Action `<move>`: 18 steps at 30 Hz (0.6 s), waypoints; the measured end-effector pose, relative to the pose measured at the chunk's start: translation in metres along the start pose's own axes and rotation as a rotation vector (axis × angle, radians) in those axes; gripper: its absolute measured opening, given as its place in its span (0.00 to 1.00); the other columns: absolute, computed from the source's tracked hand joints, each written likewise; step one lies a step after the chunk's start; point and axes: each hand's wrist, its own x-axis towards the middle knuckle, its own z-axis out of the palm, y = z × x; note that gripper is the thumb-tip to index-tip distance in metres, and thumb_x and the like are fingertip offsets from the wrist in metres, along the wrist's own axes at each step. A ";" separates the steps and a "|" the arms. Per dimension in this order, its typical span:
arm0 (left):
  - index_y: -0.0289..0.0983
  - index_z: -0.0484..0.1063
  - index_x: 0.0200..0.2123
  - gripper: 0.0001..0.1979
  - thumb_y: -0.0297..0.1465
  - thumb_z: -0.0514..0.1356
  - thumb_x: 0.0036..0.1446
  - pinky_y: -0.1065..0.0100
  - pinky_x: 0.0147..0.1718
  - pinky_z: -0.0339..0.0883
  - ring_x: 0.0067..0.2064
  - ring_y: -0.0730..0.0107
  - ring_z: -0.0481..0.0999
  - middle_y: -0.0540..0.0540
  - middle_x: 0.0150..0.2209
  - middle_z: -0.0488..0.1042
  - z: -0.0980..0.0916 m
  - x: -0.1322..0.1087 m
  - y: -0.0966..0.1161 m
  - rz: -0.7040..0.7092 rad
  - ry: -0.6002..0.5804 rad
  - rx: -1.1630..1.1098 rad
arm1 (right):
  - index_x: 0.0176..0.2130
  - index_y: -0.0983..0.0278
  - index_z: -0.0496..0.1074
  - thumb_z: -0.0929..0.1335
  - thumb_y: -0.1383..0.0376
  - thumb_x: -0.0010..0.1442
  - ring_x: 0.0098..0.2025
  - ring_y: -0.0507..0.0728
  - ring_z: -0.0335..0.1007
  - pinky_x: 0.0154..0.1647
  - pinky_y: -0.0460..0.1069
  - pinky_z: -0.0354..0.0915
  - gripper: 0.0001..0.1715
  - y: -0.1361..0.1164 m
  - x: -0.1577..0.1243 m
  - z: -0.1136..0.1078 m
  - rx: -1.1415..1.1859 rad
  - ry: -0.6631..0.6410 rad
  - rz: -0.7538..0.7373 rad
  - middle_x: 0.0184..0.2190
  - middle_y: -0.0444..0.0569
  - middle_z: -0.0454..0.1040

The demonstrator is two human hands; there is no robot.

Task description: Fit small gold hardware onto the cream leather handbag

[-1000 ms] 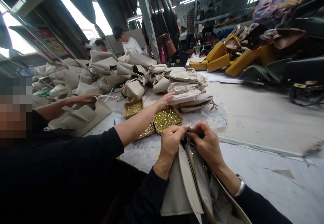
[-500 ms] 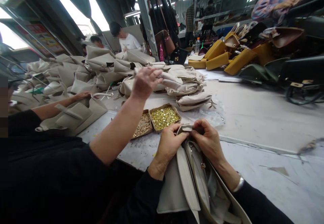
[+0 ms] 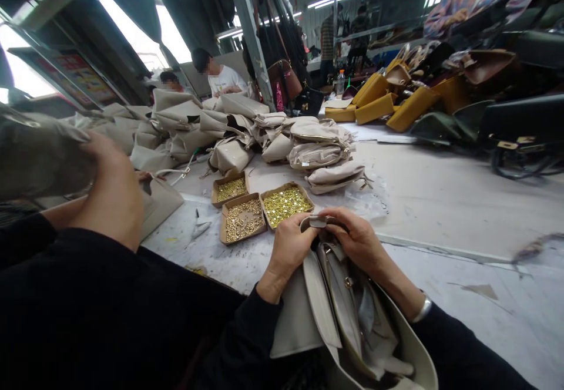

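Note:
A beige handbag (image 3: 352, 331) lies open toward me at the table's near edge. My left hand (image 3: 291, 246) and my right hand (image 3: 356, 240) both pinch a small tab (image 3: 318, 222) at the bag's top edge. Just beyond my hands stand three shallow cardboard trays of small metal fittings: gold ones (image 3: 286, 202), duller ones (image 3: 242, 219), and a third tray (image 3: 230, 189) behind.
A co-worker's hand (image 3: 112, 190) at my left holds up a beige bag (image 3: 35, 155). A heap of beige bags (image 3: 220, 125) fills the far table. Yellow bags (image 3: 388, 105) and dark bags (image 3: 520, 120) lie at the right. People sit and stand behind.
The co-worker's arm took a beige bag from the pile and drew it back to the left, uncovering the trays. My hands stayed on the bag's top edge.

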 end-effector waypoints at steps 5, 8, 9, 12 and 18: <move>0.37 0.84 0.38 0.08 0.30 0.64 0.57 0.68 0.40 0.66 0.38 0.64 0.78 0.47 0.36 0.83 0.001 0.002 -0.004 0.000 -0.048 -0.004 | 0.48 0.56 0.78 0.66 0.64 0.71 0.44 0.59 0.78 0.46 0.52 0.70 0.12 0.001 0.004 -0.001 -0.102 0.033 -0.049 0.43 0.47 0.81; 0.37 0.84 0.37 0.08 0.31 0.65 0.56 0.68 0.39 0.65 0.37 0.64 0.77 0.47 0.35 0.82 0.000 0.003 -0.008 -0.018 -0.077 -0.021 | 0.42 0.58 0.80 0.67 0.62 0.70 0.39 0.59 0.77 0.42 0.52 0.69 0.10 0.003 0.010 0.003 -0.067 0.084 0.023 0.38 0.46 0.82; 0.36 0.84 0.37 0.08 0.32 0.65 0.56 0.68 0.39 0.65 0.37 0.65 0.77 0.48 0.35 0.82 0.000 0.004 -0.008 -0.023 -0.083 -0.033 | 0.41 0.58 0.80 0.68 0.61 0.69 0.37 0.59 0.77 0.41 0.52 0.69 0.10 0.004 0.012 0.004 -0.037 0.090 0.059 0.37 0.46 0.82; 0.36 0.83 0.36 0.09 0.34 0.65 0.56 0.69 0.37 0.64 0.35 0.65 0.75 0.48 0.33 0.81 -0.001 0.003 -0.008 -0.028 -0.095 -0.051 | 0.39 0.59 0.81 0.69 0.58 0.65 0.35 0.58 0.75 0.37 0.50 0.69 0.11 0.010 0.015 0.005 0.090 0.092 0.153 0.34 0.45 0.82; 0.37 0.83 0.34 0.07 0.33 0.66 0.54 0.69 0.38 0.65 0.35 0.66 0.75 0.49 0.32 0.81 0.003 0.003 -0.003 -0.001 -0.058 -0.029 | 0.38 0.60 0.81 0.72 0.56 0.64 0.35 0.57 0.76 0.38 0.50 0.70 0.11 0.017 0.010 0.001 0.240 0.108 0.207 0.34 0.45 0.82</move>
